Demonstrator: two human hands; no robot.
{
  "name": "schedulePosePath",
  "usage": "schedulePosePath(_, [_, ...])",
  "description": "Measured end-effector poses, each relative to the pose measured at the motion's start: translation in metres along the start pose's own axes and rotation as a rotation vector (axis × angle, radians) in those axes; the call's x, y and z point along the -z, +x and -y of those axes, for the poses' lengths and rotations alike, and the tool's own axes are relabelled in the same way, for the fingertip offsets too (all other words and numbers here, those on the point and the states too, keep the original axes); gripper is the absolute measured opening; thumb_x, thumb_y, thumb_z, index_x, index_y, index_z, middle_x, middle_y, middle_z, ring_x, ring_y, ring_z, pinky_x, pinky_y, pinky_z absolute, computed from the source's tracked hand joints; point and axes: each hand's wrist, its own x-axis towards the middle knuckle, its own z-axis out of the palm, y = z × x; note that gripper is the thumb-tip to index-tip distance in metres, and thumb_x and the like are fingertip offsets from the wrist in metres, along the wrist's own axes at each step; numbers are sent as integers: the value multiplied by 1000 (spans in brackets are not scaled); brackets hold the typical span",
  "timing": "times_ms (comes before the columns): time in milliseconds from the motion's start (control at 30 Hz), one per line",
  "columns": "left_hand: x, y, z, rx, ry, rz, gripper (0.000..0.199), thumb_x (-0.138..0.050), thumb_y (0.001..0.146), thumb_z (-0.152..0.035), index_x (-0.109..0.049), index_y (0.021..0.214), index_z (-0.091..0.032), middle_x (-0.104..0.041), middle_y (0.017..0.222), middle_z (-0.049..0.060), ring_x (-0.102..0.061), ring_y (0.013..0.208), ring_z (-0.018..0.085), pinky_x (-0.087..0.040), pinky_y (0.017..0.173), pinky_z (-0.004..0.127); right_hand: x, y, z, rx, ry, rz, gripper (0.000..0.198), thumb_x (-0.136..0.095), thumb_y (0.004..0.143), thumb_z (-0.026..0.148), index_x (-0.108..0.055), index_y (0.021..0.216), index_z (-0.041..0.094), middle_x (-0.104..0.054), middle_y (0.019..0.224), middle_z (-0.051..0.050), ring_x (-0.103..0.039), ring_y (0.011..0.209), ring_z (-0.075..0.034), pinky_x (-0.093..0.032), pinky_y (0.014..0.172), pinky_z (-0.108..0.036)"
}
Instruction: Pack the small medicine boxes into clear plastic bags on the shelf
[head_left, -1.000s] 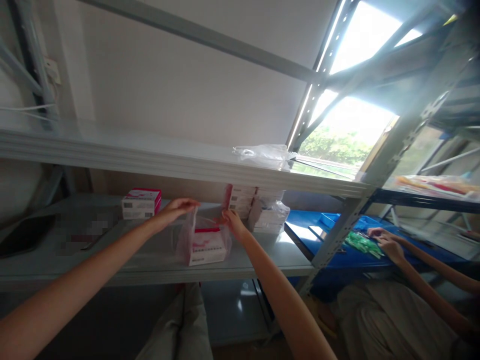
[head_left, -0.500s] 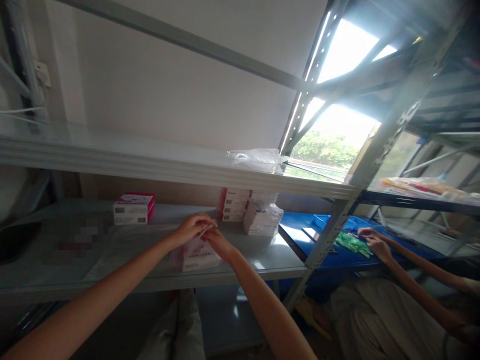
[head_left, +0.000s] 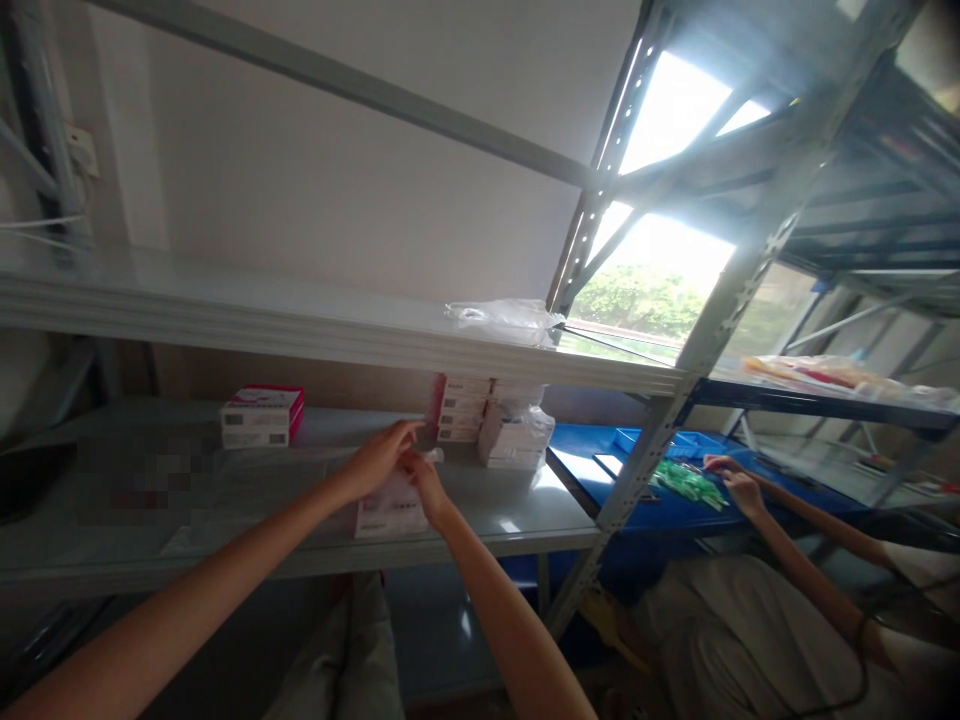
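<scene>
A white and pink box (head_left: 390, 518) sits near the front of the grey shelf, under both my hands, its upper part hazy behind what looks like a clear plastic bag (head_left: 436, 455). My left hand (head_left: 381, 458) is closed over the box's top, fingers pointing right and pinching the plastic. Close beside it, my right hand (head_left: 426, 482) has its fingers bent together on the plastic at the box's right side. The fingertips nearly meet and partly hide each other.
Two stacked pink and white boxes (head_left: 262, 416) lie left. Behind right stand a box stack (head_left: 461, 408) and plastic-wrapped boxes (head_left: 516, 438). Crumpled plastic (head_left: 502, 313) lies on the upper shelf. Beyond the upright post (head_left: 652, 420), another person's hands (head_left: 735, 480) work by green pieces (head_left: 686, 482).
My hands have shifted slightly against the box, the right one turning more upright. A bit of clear plastic now sticks out right of my fingers. The whole view has moved a little.
</scene>
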Motion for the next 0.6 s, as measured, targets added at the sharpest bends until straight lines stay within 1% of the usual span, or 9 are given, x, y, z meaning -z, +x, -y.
schedulePosePath(67, [5, -6, 17, 35, 20, 47, 45, -46, 85, -8, -58, 125, -22, -64, 122, 7, -59, 111, 19, -43, 100, 37, -1, -2, -1, -24, 19, -24, 43, -47, 80, 47, -69, 106, 20, -65, 95, -6, -55, 85, -19, -38, 67, -27])
schedulePosePath(133, [10, -10, 28, 54, 38, 75, 40, -51, 81, -8, -66, 115, -22, -64, 124, 6, -57, 118, 21, -40, 105, 38, -1, -3, -2, -14, 22, -19, 50, -47, 80, 50, -67, 116, 22, -65, 104, -6, -55, 88, -20, -38, 70, -28])
schedulePosePath(200, [11, -13, 35, 107, 10, 20, 35, -55, 79, -9, -70, 108, -20, -66, 121, 7, -58, 117, 22, -40, 105, 38, -2, -3, -2, 19, -6, -3, 57, -44, 82, 56, -62, 125, 23, -65, 106, -6, -54, 89, -21, -38, 74, -31])
schedulePosePath(267, [8, -13, 38, 212, -91, -74, 38, -61, 75, -13, -69, 112, -18, -69, 115, 10, -64, 107, 24, -47, 97, 38, -2, -4, -1, 77, -44, 16, 63, -40, 84, 61, -58, 130, 23, -65, 106, -6, -54, 88, -21, -38, 78, -33])
schedulePosePath(333, [3, -13, 40, 347, -237, -152, 48, -66, 73, -19, -63, 121, -14, -72, 106, 12, -69, 89, 23, -53, 79, 34, -2, -4, 0, 157, -75, 36, 66, -38, 85, 64, -55, 134, 24, -64, 109, -7, -53, 87, -21, -38, 80, -34])
schedulePosePath(400, [-1, -11, 43, 434, -369, -136, 49, -68, 72, -25, -63, 119, -10, -74, 94, 12, -69, 73, 21, -51, 61, 28, -1, -3, 0, 227, -106, 48, 68, -36, 86, 66, -51, 137, 24, -63, 110, -7, -52, 84, -20, -39, 79, -33])
schedulePosePath(500, [-3, -6, 47, 397, -457, 40, 29, -67, 70, -30, -72, 91, -10, -74, 79, 9, -64, 63, 18, -44, 55, 24, 1, 1, -1, 282, -176, 47, 72, -32, 87, 69, -47, 140, 22, -64, 93, -6, -49, 76, -18, -39, 74, -31])
schedulePosePath(533, [-2, -4, 48, 365, -459, 67, 24, -68, 70, -31, -72, 82, -11, -73, 76, 8, -63, 63, 18, -43, 56, 24, 2, 2, -1, 292, -201, 44, 73, -32, 87, 69, -47, 140, 21, -63, 86, -4, -48, 73, -18, -38, 72, -30])
schedulePosePath(600, [-1, -1, 48, 318, -446, 44, 24, -67, 70, -35, -71, 74, -13, -72, 72, 6, -62, 64, 17, -43, 59, 24, 4, 2, -1, 300, -251, 39, 71, -32, 88, 68, -50, 138, 21, -59, 74, -1, -45, 68, -16, -37, 69, -28])
